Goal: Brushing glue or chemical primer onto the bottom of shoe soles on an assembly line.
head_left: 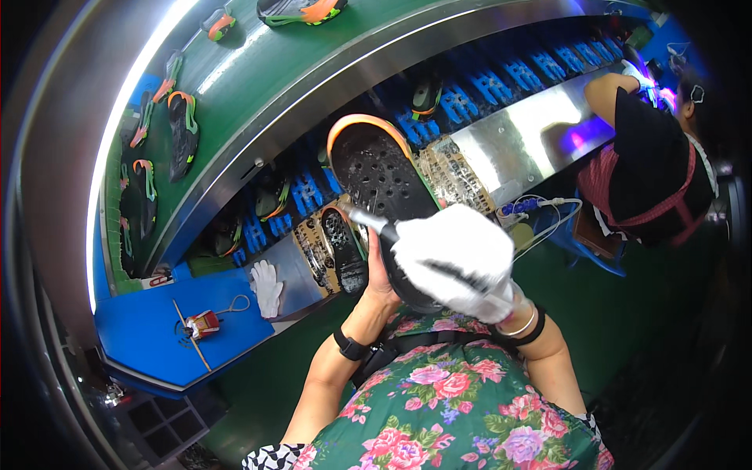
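Closest in, a flowered green blouse [462,407] fills the lower view, and from it both forearms rise toward the work. Her left hand [381,274], bare with a dark band at the wrist, is closed around the underside of a black shoe sole [384,184] with an orange rim, holding it tilted up in front of her chest. Her right hand [458,258], in a white glove, is clenched around a thin brush [370,220] whose tip touches the sole's studded face, so the step in hand looks like coating or priming that surface. By my judgement the next move calls for steady strokes across the rest of the face while the left keeps the sole from twisting. Just beyond lies the blue desk [157,313] with a spare white glove [267,287] and a small red tool [202,323]. Farther off, blue racks [501,82] and a green conveyor belt [258,86] carry more soles, and a co-worker [650,172] bends over a steel counter at the right.
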`<state>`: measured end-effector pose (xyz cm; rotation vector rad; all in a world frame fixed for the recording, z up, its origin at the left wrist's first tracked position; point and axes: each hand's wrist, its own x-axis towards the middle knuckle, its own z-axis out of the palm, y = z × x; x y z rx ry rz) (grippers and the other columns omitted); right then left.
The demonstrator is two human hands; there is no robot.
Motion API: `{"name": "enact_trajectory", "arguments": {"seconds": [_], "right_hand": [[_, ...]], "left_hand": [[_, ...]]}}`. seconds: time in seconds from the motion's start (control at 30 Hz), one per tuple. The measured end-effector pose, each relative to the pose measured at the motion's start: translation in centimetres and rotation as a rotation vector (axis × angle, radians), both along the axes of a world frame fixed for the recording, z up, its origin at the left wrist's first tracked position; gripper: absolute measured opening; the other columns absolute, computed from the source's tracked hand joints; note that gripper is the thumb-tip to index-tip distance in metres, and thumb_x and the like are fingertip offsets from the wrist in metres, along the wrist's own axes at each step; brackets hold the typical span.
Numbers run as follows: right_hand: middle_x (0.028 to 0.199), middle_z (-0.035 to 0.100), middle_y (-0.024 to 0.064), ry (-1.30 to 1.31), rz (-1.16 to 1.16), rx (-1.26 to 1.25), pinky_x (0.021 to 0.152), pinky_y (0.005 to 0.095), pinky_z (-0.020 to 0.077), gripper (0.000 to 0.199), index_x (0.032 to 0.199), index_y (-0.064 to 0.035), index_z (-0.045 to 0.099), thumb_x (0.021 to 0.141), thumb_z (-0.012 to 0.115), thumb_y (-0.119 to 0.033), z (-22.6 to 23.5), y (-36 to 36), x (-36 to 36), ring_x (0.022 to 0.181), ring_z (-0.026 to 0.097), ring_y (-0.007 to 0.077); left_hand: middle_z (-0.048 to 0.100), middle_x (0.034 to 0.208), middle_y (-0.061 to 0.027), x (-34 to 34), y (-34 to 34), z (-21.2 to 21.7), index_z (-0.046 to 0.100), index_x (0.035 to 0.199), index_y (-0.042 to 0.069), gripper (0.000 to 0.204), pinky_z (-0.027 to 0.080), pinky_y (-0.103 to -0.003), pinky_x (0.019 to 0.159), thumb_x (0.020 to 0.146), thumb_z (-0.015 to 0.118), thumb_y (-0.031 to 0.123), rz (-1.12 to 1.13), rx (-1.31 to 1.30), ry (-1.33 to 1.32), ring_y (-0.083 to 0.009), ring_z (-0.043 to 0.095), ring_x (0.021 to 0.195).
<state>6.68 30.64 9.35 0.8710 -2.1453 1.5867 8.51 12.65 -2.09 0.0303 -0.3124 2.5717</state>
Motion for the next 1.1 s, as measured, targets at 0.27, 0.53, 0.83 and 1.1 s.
{"name": "enact_trajectory", "arguments": {"seconds": [0.27,0.53,0.83,1.1], "right_hand": [[0.104,0.077,0.0117,0.058,-0.097,0.073,0.081,0.0395,0.0572,0.028,0.104,-0.0098,0.078,0.076,0.081,-0.004,-1.1,-1.5,1.0,0.087,0.073,0.0275],[0.102,0.076,0.0132,0.128,-0.092,0.107,0.082,0.0403,0.0563,0.025,0.1,-0.0049,0.077,0.076,0.081,0.0,-1.4,-1.7,1.0,0.087,0.072,0.0285],[0.106,0.076,0.0105,0.093,-0.044,0.048,0.077,0.0379,0.0576,0.031,0.108,-0.0087,0.078,0.078,0.083,-0.002,-2.5,-1.0,1.7,0.092,0.072,0.0289],[0.107,0.077,0.0099,0.034,-0.031,0.024,0.078,0.039,0.0572,0.027,0.106,-0.0079,0.078,0.08,0.082,-0.005,-3.0,-0.1,2.0,0.092,0.073,0.0275]], "left_hand": [[0.045,0.156,-0.017,-0.9,0.0,1.1,0.03,0.161,0.014,0.1,0.043,-0.064,0.112,0.089,0.054,0.079,0.09,-0.743,0.112,-0.0494,0.053,0.132],[0.047,0.155,-0.0158,-2.5,0.4,4.2,0.03,0.16,0.009,0.103,0.049,-0.061,0.108,0.091,0.041,0.084,0.12,-0.636,0.118,-0.046,0.053,0.134],[0.051,0.147,-0.0261,-3.2,0.2,3.9,0.034,0.158,0.016,0.096,0.054,-0.067,0.098,0.089,0.052,0.081,0.145,-0.466,0.1,-0.0516,0.059,0.123],[0.054,0.141,-0.0343,-3.6,0.5,5.1,0.036,0.156,0.015,0.1,0.053,-0.065,0.099,0.086,0.053,0.084,0.16,-0.42,0.046,-0.0537,0.061,0.118]]}}
